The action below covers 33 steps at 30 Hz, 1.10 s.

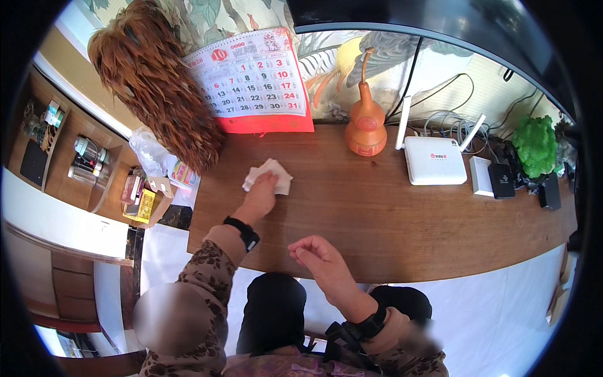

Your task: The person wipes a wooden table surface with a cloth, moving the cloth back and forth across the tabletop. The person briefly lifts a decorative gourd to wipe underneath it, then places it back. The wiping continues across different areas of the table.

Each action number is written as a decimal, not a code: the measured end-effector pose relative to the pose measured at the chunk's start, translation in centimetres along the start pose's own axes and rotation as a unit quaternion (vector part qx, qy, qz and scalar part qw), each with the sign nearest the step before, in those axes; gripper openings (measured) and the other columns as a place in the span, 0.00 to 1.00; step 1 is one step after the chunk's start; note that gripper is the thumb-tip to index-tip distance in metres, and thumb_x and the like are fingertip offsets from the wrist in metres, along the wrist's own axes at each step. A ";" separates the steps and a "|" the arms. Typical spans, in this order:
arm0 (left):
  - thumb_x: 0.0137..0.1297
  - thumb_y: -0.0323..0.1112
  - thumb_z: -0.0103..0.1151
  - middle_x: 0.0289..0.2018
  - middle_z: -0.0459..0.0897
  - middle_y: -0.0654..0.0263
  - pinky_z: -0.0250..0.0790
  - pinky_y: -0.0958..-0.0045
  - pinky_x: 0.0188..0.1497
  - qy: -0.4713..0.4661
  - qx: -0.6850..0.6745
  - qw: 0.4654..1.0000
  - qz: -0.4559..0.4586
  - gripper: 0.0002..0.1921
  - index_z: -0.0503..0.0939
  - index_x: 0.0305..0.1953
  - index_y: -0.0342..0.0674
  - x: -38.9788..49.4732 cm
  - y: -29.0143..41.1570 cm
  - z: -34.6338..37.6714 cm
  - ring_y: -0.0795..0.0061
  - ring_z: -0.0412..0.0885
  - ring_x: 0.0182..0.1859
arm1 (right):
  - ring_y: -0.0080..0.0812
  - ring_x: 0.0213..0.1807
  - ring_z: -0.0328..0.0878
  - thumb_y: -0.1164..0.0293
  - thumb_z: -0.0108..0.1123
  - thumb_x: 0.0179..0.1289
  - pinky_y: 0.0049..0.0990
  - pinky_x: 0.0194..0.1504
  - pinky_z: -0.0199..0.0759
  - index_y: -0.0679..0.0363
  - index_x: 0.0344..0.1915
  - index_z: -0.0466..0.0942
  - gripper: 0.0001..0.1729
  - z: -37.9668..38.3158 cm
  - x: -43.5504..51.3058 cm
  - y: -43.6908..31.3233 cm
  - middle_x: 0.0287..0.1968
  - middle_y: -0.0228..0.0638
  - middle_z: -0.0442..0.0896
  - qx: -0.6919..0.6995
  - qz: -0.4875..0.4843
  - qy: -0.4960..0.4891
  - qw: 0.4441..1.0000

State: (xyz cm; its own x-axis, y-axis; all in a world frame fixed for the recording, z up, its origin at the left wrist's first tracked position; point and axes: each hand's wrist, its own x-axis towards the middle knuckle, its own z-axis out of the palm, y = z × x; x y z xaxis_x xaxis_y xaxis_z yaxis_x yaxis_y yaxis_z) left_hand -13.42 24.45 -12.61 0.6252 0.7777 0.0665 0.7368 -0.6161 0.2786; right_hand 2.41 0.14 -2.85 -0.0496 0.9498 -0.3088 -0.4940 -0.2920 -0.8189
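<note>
My left hand [260,194] lies on a crumpled white tissue or cloth [281,178], pressing it flat against the brown wooden tabletop [339,212] near its left end. My fingertips rest on the middle of the white piece, and its edges show around them. Over the table's front edge, my right hand [318,264] is raised with its fingers curled loosely and apart from the thumb; nothing shows in it. Both wrists wear black bands.
Behind stand a feather duster [155,85], a calendar [254,80], an orange bottle gourd [366,125] and a white router [435,162] with cables. Small boxes [481,176] and a green ornament [534,146] sit at the right. A dark screen [424,16] overhangs the back.
</note>
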 end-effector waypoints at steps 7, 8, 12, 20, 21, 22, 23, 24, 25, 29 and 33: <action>0.60 0.22 0.48 0.59 0.74 0.45 0.64 0.57 0.67 -0.065 -0.038 0.988 0.132 0.21 0.76 0.56 0.35 2.8 6.5 1.6 0.45 0.71 0.63 | 0.19 0.49 0.74 0.72 0.52 0.74 0.21 0.54 0.68 0.62 0.48 0.76 0.09 0.1 -0.1 0.0 0.46 0.30 0.80 0.005 -0.014 -0.013 1.000; 0.60 0.23 0.49 0.58 0.75 0.45 0.64 0.57 0.66 -0.098 -0.047 0.985 0.132 0.21 0.76 0.56 0.36 3.2 7.2 1.1 0.46 0.71 0.62 | 0.19 0.49 0.74 0.72 0.52 0.74 0.21 0.54 0.68 0.62 0.48 0.76 0.09 0.1 -0.2 -0.1 0.46 0.30 0.80 0.006 -0.015 -0.011 1.000; 0.60 0.25 0.54 0.62 0.73 0.48 0.69 0.55 0.62 -0.075 -0.005 0.988 0.138 0.23 0.73 0.59 0.37 8.2 8.6 -3.0 0.47 0.73 0.61 | 0.20 0.50 0.74 0.72 0.52 0.74 0.22 0.55 0.68 0.62 0.48 0.76 0.08 -0.1 -0.8 -0.3 0.46 0.30 0.80 -0.004 0.022 0.001 1.000; 0.61 0.24 0.52 0.53 0.77 0.51 0.76 0.54 0.48 -0.027 0.198 0.972 0.127 0.16 0.76 0.51 0.35 18.0 11.3 -8.7 0.48 0.82 0.47 | 0.20 0.50 0.73 0.73 0.53 0.74 0.21 0.55 0.68 0.62 0.47 0.75 0.07 -0.2 -1.0 -0.5 0.46 0.31 0.80 0.010 0.013 -0.005 1.000; 0.61 0.24 0.52 0.52 0.78 0.51 0.77 0.54 0.46 -0.040 0.235 0.964 0.122 0.14 0.77 0.49 0.35 18.9 11.3 -8.7 0.48 0.82 0.45 | 0.20 0.50 0.73 0.73 0.53 0.74 0.21 0.55 0.67 0.63 0.47 0.75 0.07 -0.2 -1.0 -0.5 0.46 0.31 0.80 0.004 0.016 -0.006 1.000; 0.61 0.26 0.52 0.47 0.79 0.54 0.78 0.54 0.43 -0.017 0.263 0.955 0.134 0.10 0.77 0.44 0.35 19.4 11.0 -8.5 0.51 0.84 0.44 | 0.20 0.49 0.73 0.73 0.53 0.74 0.21 0.55 0.67 0.63 0.47 0.75 0.07 -0.3 -1.1 -0.5 0.46 0.31 0.79 0.012 0.016 -0.004 1.000; 0.61 0.26 0.52 0.46 0.79 0.54 0.78 0.54 0.43 0.000 0.275 0.952 0.137 0.10 0.78 0.44 0.36 19.8 10.5 -8.3 0.51 0.84 0.43 | 0.20 0.49 0.73 0.73 0.53 0.74 0.21 0.55 0.67 0.63 0.47 0.75 0.07 -0.4 -1.2 -0.5 0.46 0.30 0.79 0.021 0.017 -0.003 1.000; 0.61 0.26 0.52 0.45 0.79 0.54 0.78 0.54 0.42 0.008 0.287 0.949 0.134 0.10 0.78 0.44 0.36 20.0 10.1 -8.1 0.51 0.84 0.43 | 0.20 0.49 0.73 0.73 0.53 0.74 0.21 0.55 0.67 0.63 0.47 0.75 0.07 -0.5 -1.4 -0.5 0.46 0.30 0.79 0.029 0.018 -0.003 0.999; 0.61 0.26 0.52 0.44 0.79 0.54 0.78 0.54 0.42 0.012 0.301 0.945 0.127 0.10 0.79 0.44 0.37 20.4 9.7 -7.9 0.52 0.84 0.43 | 0.20 0.49 0.72 0.73 0.52 0.74 0.21 0.55 0.67 0.63 0.47 0.75 0.07 -0.5 -1.4 -0.6 0.46 0.31 0.79 0.035 0.017 -0.004 0.999; 0.60 0.26 0.53 0.44 0.79 0.54 0.78 0.56 0.41 0.040 0.324 0.934 0.145 0.10 0.81 0.42 0.39 21.7 8.8 -7.3 0.52 0.84 0.42 | 0.20 0.49 0.72 0.73 0.52 0.74 0.21 0.55 0.67 0.64 0.47 0.74 0.07 -0.6 -1.7 -1.3 0.46 0.31 0.79 0.048 0.029 -0.008 0.998; 0.59 0.27 0.54 0.43 0.80 0.54 0.77 0.56 0.43 0.053 0.343 0.926 0.148 0.09 0.82 0.40 0.40 22.9 7.9 -6.9 0.53 0.85 0.41 | 0.20 0.48 0.72 0.74 0.52 0.74 0.21 0.55 0.67 0.65 0.47 0.74 0.07 -0.8 -2.2 -1.7 0.46 0.32 0.79 0.086 0.042 -0.022 0.995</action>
State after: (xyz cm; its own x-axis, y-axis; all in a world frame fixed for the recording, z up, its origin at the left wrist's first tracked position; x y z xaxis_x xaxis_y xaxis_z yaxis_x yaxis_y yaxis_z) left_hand 4.95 38.23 -2.24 0.8237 0.5477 0.1466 0.5504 -0.7101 -0.4392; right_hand 4.04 -1.51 -1.19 -0.1332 0.9281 -0.3477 -0.6270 -0.3506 -0.6956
